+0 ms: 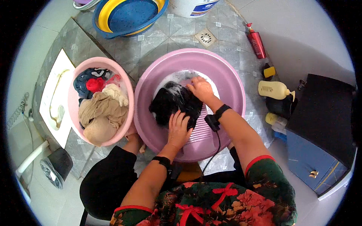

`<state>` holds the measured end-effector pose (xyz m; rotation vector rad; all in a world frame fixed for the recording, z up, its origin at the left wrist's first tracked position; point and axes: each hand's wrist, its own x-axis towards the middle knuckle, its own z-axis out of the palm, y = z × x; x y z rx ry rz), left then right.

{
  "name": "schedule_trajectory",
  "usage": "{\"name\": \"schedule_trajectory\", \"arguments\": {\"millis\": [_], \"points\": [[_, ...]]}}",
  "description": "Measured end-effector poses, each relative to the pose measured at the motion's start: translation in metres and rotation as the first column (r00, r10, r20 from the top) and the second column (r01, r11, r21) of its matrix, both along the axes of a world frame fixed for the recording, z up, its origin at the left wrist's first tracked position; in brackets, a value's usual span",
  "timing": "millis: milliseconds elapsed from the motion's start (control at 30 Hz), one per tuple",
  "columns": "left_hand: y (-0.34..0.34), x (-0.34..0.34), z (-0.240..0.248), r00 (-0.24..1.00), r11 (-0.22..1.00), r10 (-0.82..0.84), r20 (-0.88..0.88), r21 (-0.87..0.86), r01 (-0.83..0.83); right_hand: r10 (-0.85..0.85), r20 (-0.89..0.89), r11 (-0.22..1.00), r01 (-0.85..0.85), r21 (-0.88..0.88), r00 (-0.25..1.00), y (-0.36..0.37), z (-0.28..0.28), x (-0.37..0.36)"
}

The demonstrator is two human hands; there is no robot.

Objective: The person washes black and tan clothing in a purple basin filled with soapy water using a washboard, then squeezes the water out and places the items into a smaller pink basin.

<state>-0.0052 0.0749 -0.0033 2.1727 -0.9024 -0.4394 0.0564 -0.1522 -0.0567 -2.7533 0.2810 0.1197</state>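
Note:
A wet black cloth (175, 101) lies bunched in a large pink-purple basin (145, 128), with white suds (188, 73) around its far side. My left hand (178, 131) rests on the near edge of the cloth, fingers stretched out over it. At the far right edge of the cloth and the suds is my right hand (202, 89), its fingers apart and slightly bent. Under the near right part of the cloth, a ridged washboard surface (200, 132) slopes toward me. Both wrists wear black bands, and a cable hangs from the right one.
On the left, a light pink tub (130, 101) holds beige, red and dark clothes beside a white squat toilet (49, 105). Blue and yellow basins (103, 28) and a white bucket (188, 9) stand beyond. Bottles, including a yellow pump bottle (273, 89), and a blue cabinet (313, 154) line the right.

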Motion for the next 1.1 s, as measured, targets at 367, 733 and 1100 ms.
{"name": "schedule_trajectory", "arguments": {"millis": [367, 733, 1100], "points": [[0.007, -0.047, -0.034, 0.982, 0.967, -0.170, -0.080, 0.177, 0.182, 0.202, -0.071, 0.972, -0.191, 0.134, 0.977, 0.084, 0.003, -0.052], [-0.037, -0.033, -0.038, 0.981, 0.938, -0.186, -0.057, 0.288, 0.195, 0.108, 0.089, 0.989, -0.116, 0.091, 0.990, 0.048, -0.003, -0.017], [-0.041, -0.021, -0.020, 0.990, 0.987, -0.121, -0.070, 0.096, 0.127, 0.022, 0.147, 0.994, -0.006, -0.110, 0.989, -0.007, -0.063, 0.047]]}}
